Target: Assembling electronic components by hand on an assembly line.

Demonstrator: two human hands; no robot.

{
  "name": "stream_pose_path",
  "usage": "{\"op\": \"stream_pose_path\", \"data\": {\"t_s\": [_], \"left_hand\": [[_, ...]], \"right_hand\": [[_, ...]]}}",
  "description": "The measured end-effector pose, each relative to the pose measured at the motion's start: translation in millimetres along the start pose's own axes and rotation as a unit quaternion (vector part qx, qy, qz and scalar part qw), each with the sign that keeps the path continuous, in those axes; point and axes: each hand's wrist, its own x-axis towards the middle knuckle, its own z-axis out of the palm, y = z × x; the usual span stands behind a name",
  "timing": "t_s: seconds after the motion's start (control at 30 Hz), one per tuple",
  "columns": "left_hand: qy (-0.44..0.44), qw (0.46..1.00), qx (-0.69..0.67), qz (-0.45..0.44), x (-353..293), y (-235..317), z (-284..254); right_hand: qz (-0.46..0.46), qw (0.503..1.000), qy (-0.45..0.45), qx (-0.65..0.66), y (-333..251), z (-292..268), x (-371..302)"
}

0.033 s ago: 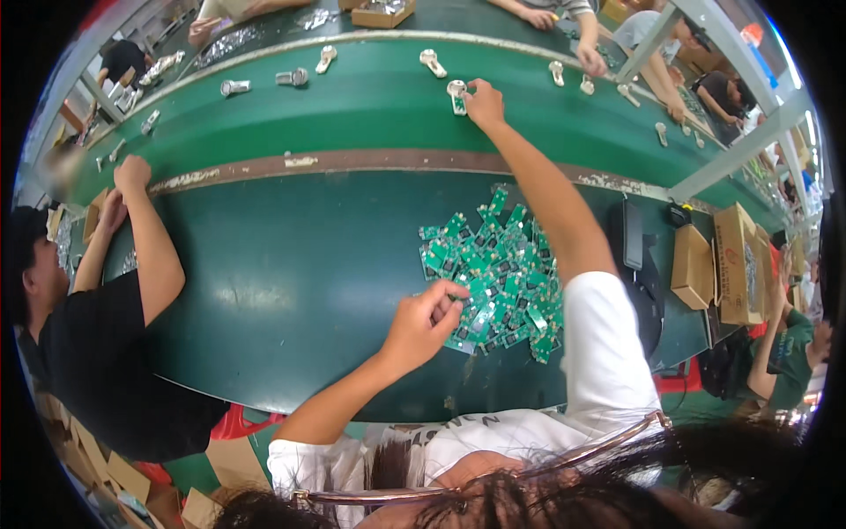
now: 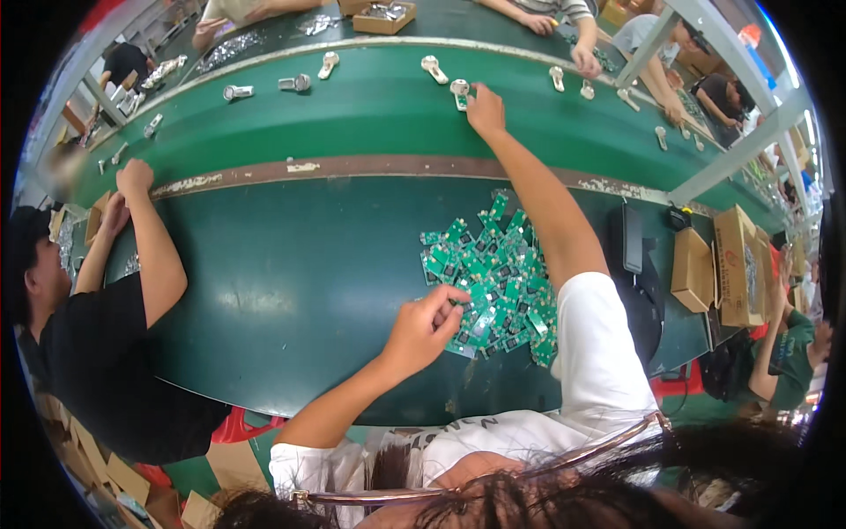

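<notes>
On the green conveyor belt (image 2: 379,115), my right hand (image 2: 486,112) is stretched far out. Its bent fingers close at the right edge of a small white plastic housing (image 2: 460,92), round at one end, with a green circuit board inside. The thumb is partly hidden. Nearer me, my left hand (image 2: 425,326) hovers at the left edge of a loose pile of green circuit boards (image 2: 502,278). Its fingers are curled and pinched together; what they hold, if anything, is hidden.
More housings (image 2: 433,69) lie spaced along the belt. A person in black (image 2: 97,353) works at my left; others sit across the belt. A black phone-like device (image 2: 632,236) and open cardboard boxes (image 2: 740,264) stand at the right. A brown ledge (image 2: 370,166) borders the table.
Hardly anything differs. The whole view has shifted slightly, and my right hand sits a touch lower beside the same housing. My left hand stays by the pile.
</notes>
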Motion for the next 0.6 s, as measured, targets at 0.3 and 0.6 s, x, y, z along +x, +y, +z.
{"op": "stream_pose_path", "data": {"t_s": [0.3, 0.6], "left_hand": [[-0.032, 0.978, 0.076, 0.193, -18.6, 7.2, -12.0], [-0.295, 0.904, -0.147, 0.272, -32.2, 94.3, 68.0]], "right_hand": [[-0.264, 0.963, -0.033, 0.043, -53.6, -99.4, -109.2], [-0.064, 0.974, -0.068, 0.207, 16.5, -133.2, -134.0]]}}
